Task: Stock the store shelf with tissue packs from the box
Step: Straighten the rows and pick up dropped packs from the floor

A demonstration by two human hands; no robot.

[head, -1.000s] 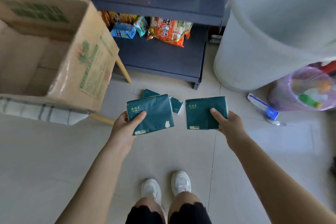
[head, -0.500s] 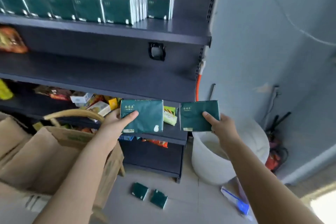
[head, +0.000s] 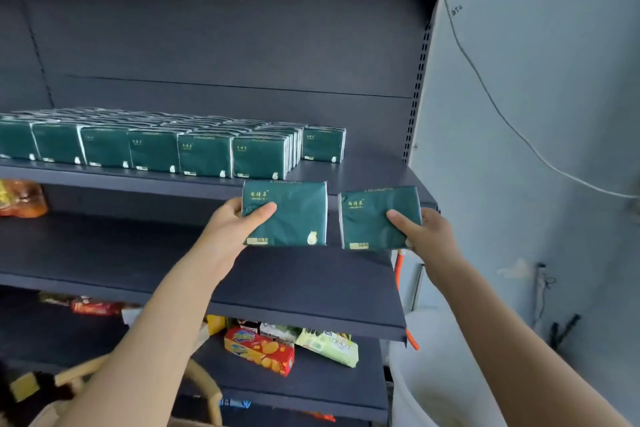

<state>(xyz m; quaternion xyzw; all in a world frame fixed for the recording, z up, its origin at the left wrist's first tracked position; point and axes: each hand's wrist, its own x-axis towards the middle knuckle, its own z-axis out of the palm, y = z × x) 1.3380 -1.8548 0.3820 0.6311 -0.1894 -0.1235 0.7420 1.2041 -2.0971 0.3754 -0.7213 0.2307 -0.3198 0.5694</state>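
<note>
My left hand (head: pixel 230 227) grips a dark green tissue pack (head: pixel 294 215) by its left edge, thumb across the front. My right hand (head: pixel 424 236) grips a second green tissue pack (head: pixel 370 218) by its right edge. Both packs are upright, side by side, just in front of and slightly below the front lip of the dark shelf (head: pixel 363 173). On that shelf stand rows of matching green tissue packs (head: pixel 156 146), with one lone pack (head: pixel 323 144) at the right end. The box is mostly out of view; only a corner (head: pixel 52 412) shows at the bottom left.
An empty dark shelf board (head: pixel 294 288) lies below the hands. Lower down, a red snack box (head: pixel 259 350) and a pale green packet (head: pixel 329 345) sit on another shelf. A white bucket (head: pixel 433 374) stands at the right by the grey wall. A wooden chair back (head: pixel 204 381) shows bottom left.
Both hands have lifted the packs from floor level up to the top stocked shelf. My view rose from the floor to the shelf front, and the two packs on the floor left the view.
</note>
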